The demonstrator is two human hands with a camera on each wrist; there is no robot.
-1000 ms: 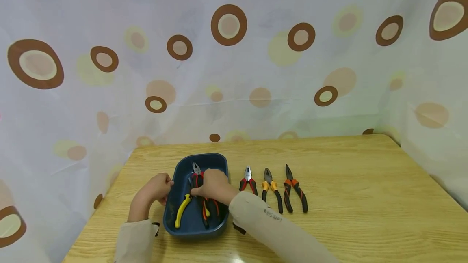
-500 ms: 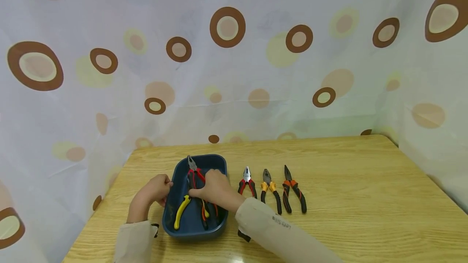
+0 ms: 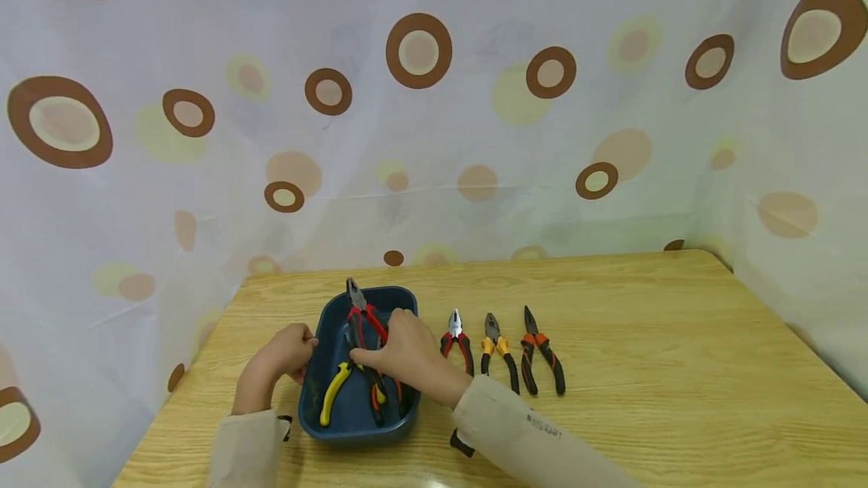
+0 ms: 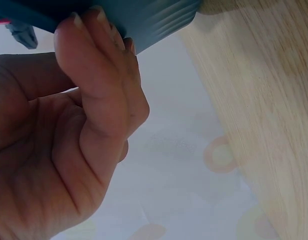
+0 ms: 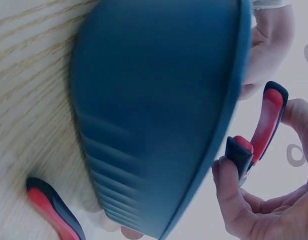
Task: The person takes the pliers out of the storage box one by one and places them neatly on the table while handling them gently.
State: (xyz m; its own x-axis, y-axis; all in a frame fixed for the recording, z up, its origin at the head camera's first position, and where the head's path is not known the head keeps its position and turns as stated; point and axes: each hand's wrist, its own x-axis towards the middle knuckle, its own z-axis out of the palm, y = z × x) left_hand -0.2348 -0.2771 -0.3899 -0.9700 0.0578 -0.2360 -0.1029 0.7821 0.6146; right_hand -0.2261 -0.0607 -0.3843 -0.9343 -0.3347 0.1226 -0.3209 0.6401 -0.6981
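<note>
My right hand [image 3: 410, 352] holds combination pliers [image 3: 357, 307] with red and black handles over the blue plastic bin [image 3: 359, 437]; their metal nose points away, past the far rim. In the right wrist view, thumb and fingers pinch the spread pliers handles [image 5: 268, 120] above the rim. At the left side of the bin, my left hand [image 3: 288, 351] grips the rim with bent fingers, its fingertips on the wall in the left wrist view. Inside lie pliers with yellow handles [image 3: 332, 398] and more with orange and black handles [image 3: 377, 402], partly hidden by my right hand.
Right of the bin, three pliers lie in a row on the wooden table [image 3: 651, 352]: red-and-black pliers [image 3: 455, 337], yellow-and-black pliers [image 3: 496, 345] and orange-and-black pliers [image 3: 539, 349]. Behind the table hangs a white patterned cloth [image 3: 475, 134].
My right hand has raised the red-and-black pliers out of the bin, so more of their nose and handles shows. My left hand stays at the rim.
</note>
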